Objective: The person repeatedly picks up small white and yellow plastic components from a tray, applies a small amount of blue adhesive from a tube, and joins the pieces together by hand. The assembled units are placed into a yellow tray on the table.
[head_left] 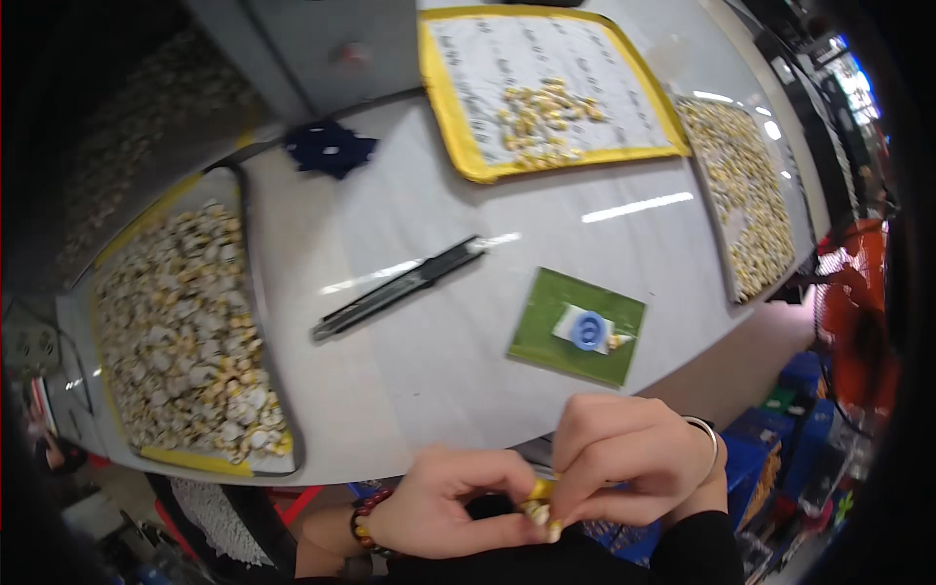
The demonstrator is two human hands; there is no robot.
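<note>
Close in front of my body, beyond the near table edge, both hands meet at the fingertips. My left hand (pixel 453 502), with a beaded bracelet at its wrist, pinches a small white-and-yellow piece (pixel 536 511) between thumb and forefinger. My right hand (pixel 624 458), wearing a bangle, is closed against the same spot. A second small yellowish bit (pixel 554 531) shows at its fingertips; the exact kind of these pieces cannot be made out. Nearest on the table lies a green square mat (pixel 531 331) bearing a blue round item (pixel 589 331) on a white patch.
A long black tool (pixel 400 288) lies mid-table. On the left stands a tray (pixel 268 361) heaped with white-and-yellow pieces; a yellow-rimmed tray (pixel 453 136) holds a small pile at the back. Another filled tray (pixel 723 234) sits right. A dark blue cloth (pixel 330 148) lies near a grey box (pixel 341 49).
</note>
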